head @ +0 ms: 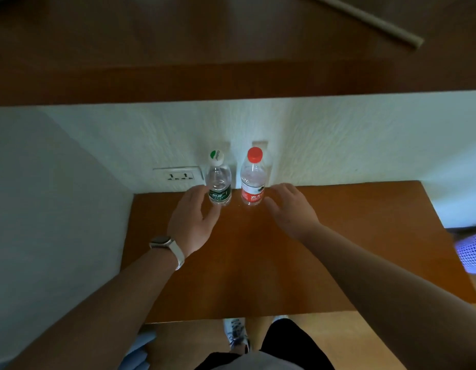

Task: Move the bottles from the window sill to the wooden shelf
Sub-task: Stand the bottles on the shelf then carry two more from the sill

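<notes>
Two clear plastic bottles stand upright side by side at the back of the wooden shelf, close to the white wall. The left one is a green-labelled bottle with a white and green cap. The right one is a red-labelled bottle with a red cap. My left hand, with a watch on its wrist, is open just left of the green-labelled bottle, its fingertips near the label. My right hand is open just right of the red-labelled bottle, holding nothing.
A white wall socket sits left of the bottles. A dark wooden ledge runs above the wall. A white mesh basket is at the right edge. My legs and a shoe show below the shelf's front edge.
</notes>
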